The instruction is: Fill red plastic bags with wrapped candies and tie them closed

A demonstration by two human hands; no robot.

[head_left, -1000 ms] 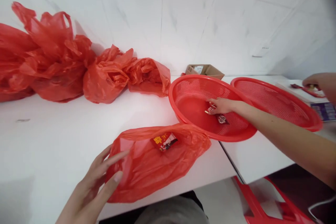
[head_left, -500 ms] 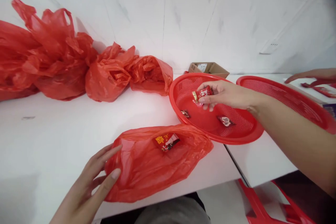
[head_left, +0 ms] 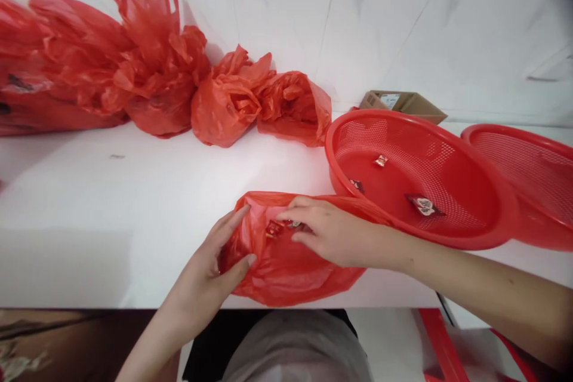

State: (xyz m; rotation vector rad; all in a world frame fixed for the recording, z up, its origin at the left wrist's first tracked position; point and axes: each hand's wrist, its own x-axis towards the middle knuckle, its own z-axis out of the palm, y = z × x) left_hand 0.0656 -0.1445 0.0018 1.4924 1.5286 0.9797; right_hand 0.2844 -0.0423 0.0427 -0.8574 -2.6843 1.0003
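A red plastic bag (head_left: 308,280) lies along the near side of the white table. My left hand (head_left: 208,268) rests at its left end, thumb and fingers apart against the plastic. Over the bag's opening is my right hand (head_left: 335,230), its fingers stretched and parted. Just beyond those fingertips sits a small red wrapped snack (head_left: 274,228) in the bag. Something pale, partly hidden, shows beneath the right fingers. To the right, a red mesh basket (head_left: 380,209) holds a dark red snack packet (head_left: 425,205), a small light-wrapped candy (head_left: 381,160) and another dark packet (head_left: 357,185).
Several filled red bags (head_left: 156,95) stand along the wall at the back left. A cardboard box (head_left: 412,104) is behind the basket. A second red basket (head_left: 532,173) adjoins it on the right. A red stool (head_left: 441,340) shows below the table edge.
My right hand has moved left from the basket to the bag, and the red packet has left its grasp. A small candy now shows in the basket. The view has shifted; the other person's hand is out of sight.
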